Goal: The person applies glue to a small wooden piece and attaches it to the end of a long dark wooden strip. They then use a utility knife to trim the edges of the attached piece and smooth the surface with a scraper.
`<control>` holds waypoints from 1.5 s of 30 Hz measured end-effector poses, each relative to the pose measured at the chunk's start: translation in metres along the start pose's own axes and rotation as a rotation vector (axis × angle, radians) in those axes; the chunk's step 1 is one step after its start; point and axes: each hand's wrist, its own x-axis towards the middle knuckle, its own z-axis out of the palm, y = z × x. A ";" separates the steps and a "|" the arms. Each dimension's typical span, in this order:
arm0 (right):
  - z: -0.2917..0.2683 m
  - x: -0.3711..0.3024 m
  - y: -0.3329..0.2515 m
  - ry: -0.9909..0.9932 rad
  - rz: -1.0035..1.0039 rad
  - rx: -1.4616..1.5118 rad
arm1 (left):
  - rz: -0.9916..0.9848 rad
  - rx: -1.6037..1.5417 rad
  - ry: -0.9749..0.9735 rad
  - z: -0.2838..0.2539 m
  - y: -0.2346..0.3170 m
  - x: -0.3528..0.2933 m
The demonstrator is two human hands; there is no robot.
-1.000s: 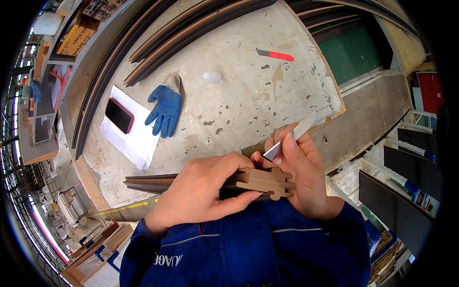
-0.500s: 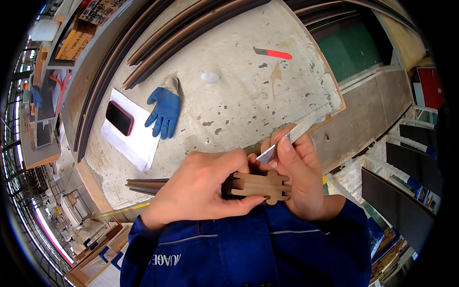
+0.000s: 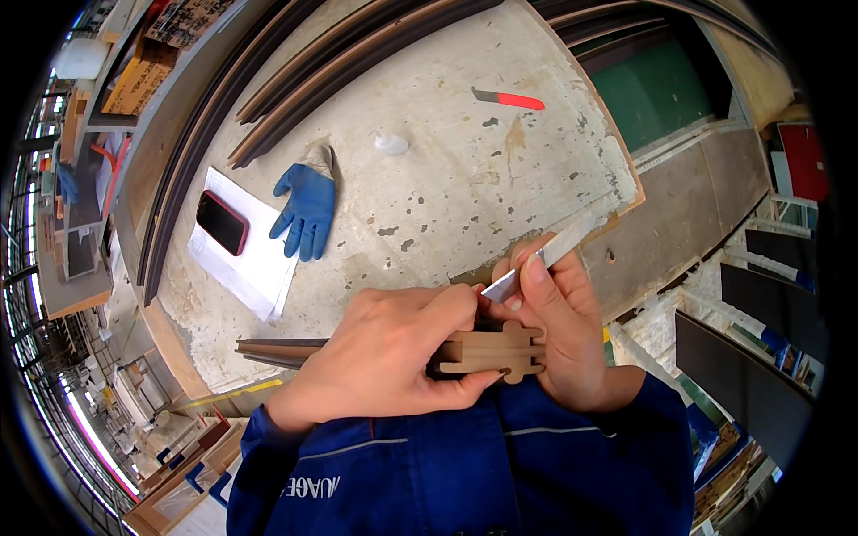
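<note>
Profile [image 3: 487,351] stays clamped in the left hand [image 3: 380,348], now shifted closer to the right hand [image 3: 567,323], which pinches a blade [image 3: 502,287].

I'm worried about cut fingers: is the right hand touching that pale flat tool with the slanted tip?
Touching. The head view shows it: the right hand has its thumb lying over the pale flat tool, with no gap between them.

two hands [image 3: 384,348] [image 3: 572,330], one blade [image 3: 500,288], one glove [image 3: 306,212], one phone [image 3: 222,223], one red-grey tool [image 3: 518,102]
</note>
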 end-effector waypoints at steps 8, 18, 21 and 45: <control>0.004 -0.001 -0.002 0.045 0.008 -0.036 | 0.001 0.019 -0.006 0.000 0.001 0.001; 0.003 0.001 -0.007 0.033 0.066 -0.090 | -0.092 0.040 -0.012 0.001 0.008 -0.008; 0.002 0.001 -0.006 0.045 0.058 -0.037 | -0.060 0.029 -0.005 0.003 0.004 -0.012; 0.007 -0.004 -0.007 -0.083 -0.053 -0.192 | -0.051 -0.111 0.037 0.002 -0.001 -0.027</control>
